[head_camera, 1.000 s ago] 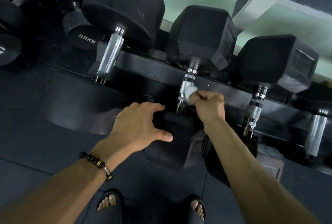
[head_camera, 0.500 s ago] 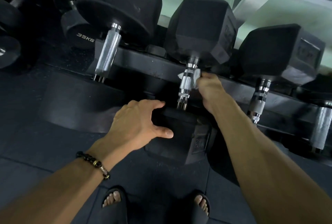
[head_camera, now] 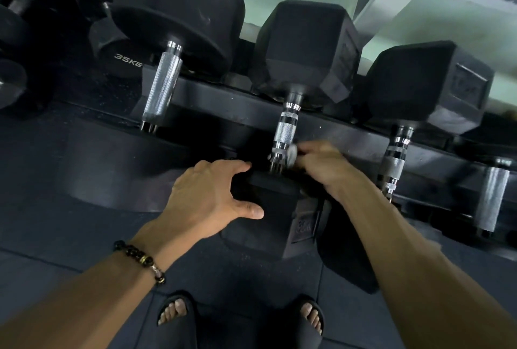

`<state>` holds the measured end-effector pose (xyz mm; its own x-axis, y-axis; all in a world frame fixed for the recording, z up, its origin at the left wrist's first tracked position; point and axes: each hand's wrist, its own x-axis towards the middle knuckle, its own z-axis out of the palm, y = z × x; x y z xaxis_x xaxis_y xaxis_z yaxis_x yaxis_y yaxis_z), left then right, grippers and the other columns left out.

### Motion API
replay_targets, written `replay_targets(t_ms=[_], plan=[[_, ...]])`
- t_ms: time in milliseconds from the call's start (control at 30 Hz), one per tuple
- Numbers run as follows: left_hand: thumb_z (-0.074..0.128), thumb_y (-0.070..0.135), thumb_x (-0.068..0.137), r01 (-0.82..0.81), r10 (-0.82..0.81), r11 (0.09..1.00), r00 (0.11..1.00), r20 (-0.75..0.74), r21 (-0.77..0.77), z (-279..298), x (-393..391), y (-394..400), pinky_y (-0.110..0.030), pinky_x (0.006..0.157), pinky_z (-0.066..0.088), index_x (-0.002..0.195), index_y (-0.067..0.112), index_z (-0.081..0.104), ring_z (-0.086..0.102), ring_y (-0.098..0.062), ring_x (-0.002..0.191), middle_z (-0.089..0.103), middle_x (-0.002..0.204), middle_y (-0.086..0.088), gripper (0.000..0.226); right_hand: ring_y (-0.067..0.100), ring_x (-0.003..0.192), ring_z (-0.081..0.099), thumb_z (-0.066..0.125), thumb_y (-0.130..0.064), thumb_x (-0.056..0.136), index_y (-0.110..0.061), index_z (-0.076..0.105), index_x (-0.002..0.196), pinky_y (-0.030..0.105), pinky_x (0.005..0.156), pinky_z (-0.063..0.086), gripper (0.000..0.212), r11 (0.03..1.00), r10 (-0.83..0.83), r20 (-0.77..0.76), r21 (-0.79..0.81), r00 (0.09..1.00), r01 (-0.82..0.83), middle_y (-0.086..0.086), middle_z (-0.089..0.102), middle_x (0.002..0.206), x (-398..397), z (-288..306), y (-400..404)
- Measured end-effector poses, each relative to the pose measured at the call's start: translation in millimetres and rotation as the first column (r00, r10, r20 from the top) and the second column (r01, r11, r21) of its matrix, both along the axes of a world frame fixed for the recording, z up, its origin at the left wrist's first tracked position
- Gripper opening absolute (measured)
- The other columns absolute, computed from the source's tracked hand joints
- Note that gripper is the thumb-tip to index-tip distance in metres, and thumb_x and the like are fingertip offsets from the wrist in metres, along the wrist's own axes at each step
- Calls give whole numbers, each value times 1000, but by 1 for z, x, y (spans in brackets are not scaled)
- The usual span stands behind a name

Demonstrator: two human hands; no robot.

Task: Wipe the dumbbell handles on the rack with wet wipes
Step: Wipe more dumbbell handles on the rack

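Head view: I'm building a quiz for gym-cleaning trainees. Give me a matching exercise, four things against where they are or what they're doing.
Things:
1. Left hand
2. Right hand
3. Wipe
4. Bracelet

States:
A. Pressed against the lower end of the middle handle
B. Rests on the near head of the middle dumbbell
C. Worn on the left wrist
D. Holds the wipe at the handle

Pairs: 1-B, 2-D, 3-A, 4-C
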<state>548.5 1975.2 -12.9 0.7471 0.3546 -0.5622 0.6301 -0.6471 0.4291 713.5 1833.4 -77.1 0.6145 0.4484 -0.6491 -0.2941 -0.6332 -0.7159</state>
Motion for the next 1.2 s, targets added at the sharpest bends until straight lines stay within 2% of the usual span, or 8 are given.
replay_targets(t_ms=[133, 300, 467, 533, 633, 800, 967, 1200], plan=[[78, 65, 62, -6, 6, 1000, 1000, 14, 6, 0, 0, 0, -38, 105, 37, 143, 45, 40, 42, -18, 134, 53, 140, 4, 91, 23, 76, 56, 57, 11, 59, -3, 73, 73, 37, 71, 46, 25, 827, -499, -88, 247, 862, 504, 20, 70, 87, 30, 4, 42], [76, 65, 66, 15, -15, 1000, 1000, -3, -12, 4, 0, -1, -37, 106, 36, 145, 44, 36, 40, -18, 135, 51, 143, 4, 91, 17, 67, 65, 50, 19, 76, -11, 73, 76, 24, 61, 55, 38, 974, -203, -128, 78, 971, 214, 3, 74, 73, 3, 14, 12], [75, 66, 65, 10, -10, 1000, 1000, -2, 2, 1, 1, 0, -37, 105, 37, 145, 45, 36, 40, -18, 134, 50, 143, 4, 91, 18, 64, 60, 44, 24, 73, -1, 64, 68, 30, 65, 53, 32, 741, -574, -226, 267, 787, 616, 8, 67, 70, 37, 7, 43], [75, 67, 65, 16, -16, 1000, 1000, -16, 5, 2, 2, -1, -38, 105, 37, 145, 45, 36, 40, -19, 134, 50, 143, 3, 92, 20, 79, 69, 51, 19, 75, 2, 71, 87, 31, 71, 54, 29, 795, -518, -272, 198, 811, 574, 13, 74, 96, 23, 2, 35], [75, 68, 64, 15, -15, 1000, 999, -29, 8, 2, 2, -2, -41, 106, 37, 144, 46, 36, 42, -21, 134, 50, 143, 2, 92, 14, 62, 68, 46, 25, 73, 1, 69, 83, 22, 55, 54, 35, 886, -385, -244, 173, 890, 431, 6, 73, 73, 9, 8, 16], [76, 67, 63, 13, -13, 1000, 1000, -6, -3, -1, 1, -1, -41, 107, 37, 144, 44, 38, 41, -19, 135, 51, 143, 3, 92, 21, 71, 66, 55, 18, 76, -6, 68, 90, 34, 62, 56, 31, 624, -684, -305, 227, 663, 748, 10, 70, 86, 39, -3, 46], [76, 67, 62, 10, -10, 1000, 1000, -1, 12, -1, 1, -1, -40, 106, 37, 143, 45, 39, 43, -20, 133, 52, 142, 4, 92, 22, 74, 68, 67, 5, 81, -7, 75, 91, 32, 69, 57, 18, 973, -222, -264, 8, 939, 232, 12, 74, 88, 5, -3, -7], [77, 66, 63, -8, 8, 1000, 1000, 0, 17, 0, 0, -2, -39, 107, 36, 143, 45, 39, 41, -20, 133, 51, 142, 3, 90, 16, 67, 61, 70, -8, 86, -13, 70, 69, 26, 67, 52, 18, 869, -488, 87, 133, 868, 476, 2, 67, 70, 20, -10, 37]])
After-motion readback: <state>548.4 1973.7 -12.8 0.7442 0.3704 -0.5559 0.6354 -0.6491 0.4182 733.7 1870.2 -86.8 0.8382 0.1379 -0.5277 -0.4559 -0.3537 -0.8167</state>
